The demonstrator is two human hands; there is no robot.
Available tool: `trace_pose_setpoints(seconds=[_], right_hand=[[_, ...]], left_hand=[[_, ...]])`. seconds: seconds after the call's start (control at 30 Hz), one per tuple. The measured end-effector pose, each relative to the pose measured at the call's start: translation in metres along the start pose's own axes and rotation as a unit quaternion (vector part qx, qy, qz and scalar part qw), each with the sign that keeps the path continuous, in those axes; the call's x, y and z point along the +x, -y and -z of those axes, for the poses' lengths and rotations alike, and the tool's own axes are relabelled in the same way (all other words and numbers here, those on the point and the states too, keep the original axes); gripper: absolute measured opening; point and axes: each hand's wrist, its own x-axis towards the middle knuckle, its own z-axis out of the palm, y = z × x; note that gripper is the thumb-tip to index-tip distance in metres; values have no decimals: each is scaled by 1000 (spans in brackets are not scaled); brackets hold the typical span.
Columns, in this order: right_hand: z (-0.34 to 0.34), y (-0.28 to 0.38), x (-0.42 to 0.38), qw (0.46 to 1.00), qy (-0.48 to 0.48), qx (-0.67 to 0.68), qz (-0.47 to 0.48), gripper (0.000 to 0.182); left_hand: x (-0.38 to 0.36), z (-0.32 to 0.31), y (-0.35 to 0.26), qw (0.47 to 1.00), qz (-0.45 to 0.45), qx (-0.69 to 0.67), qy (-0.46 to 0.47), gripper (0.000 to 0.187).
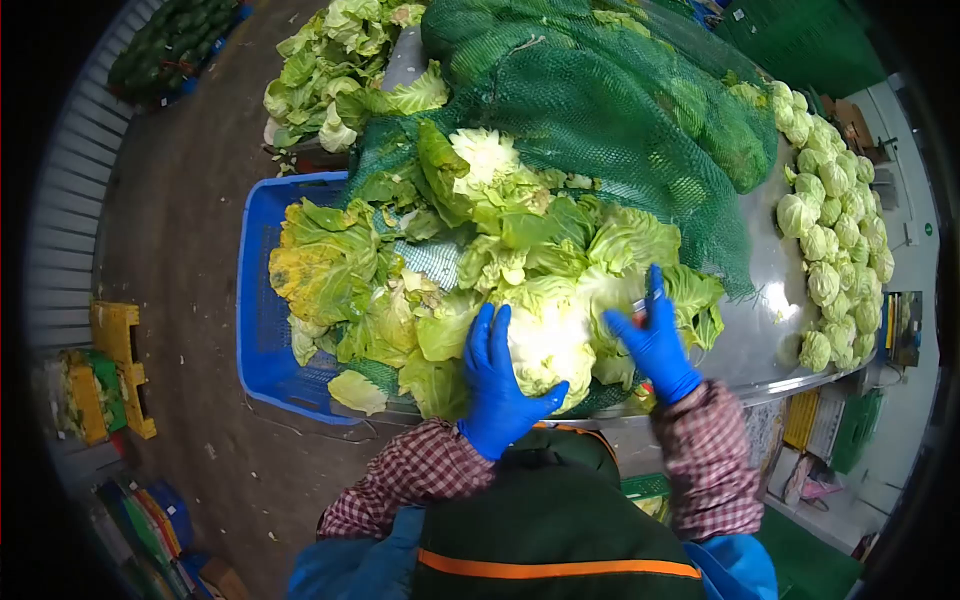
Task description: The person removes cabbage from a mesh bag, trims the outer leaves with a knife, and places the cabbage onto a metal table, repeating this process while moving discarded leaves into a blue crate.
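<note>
Both hands wear blue gloves. My left hand [500,385] rests with spread fingers against the left side of a pale cabbage head [552,345] at the table's front edge. To the right of that cabbage is my right hand [655,345], its index finger pointing up and its thumb stretched left; a small object shows between them, too small to make out. Loose green leaves [440,340] lie around the cabbage. Behind it stands another cut cabbage [485,160], pale side up.
A blue crate [258,325] with yellowed leaves [315,255] stands left. Green net sacks [590,110] cover the back of the metal table [760,345]. Trimmed cabbages [825,215] are piled at the right. More leaves [330,75] lie at the back left.
</note>
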Motion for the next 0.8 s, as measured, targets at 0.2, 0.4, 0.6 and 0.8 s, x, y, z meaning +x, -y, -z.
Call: trace_pose_setpoints(seconds=[0.2, 0.4, 0.6, 0.8], right_hand=[[-40, -41, 12, 933, 7, 237, -273, 22], [-16, 7, -90, 922, 62, 228, -308, 39], [-18, 23, -78, 831, 66, 457, -310, 56], [31, 7, -19, 980, 155, 119, 35, 52]], left_hand=[[-29, 3, 25, 998, -52, -38, 11, 103], [-4, 23, 26, 998, -56, 13, 9, 87], [21, 15, -7, 996, -82, 0, -28, 64], [-23, -13, 4, 988, 94, -118, 41, 78]])
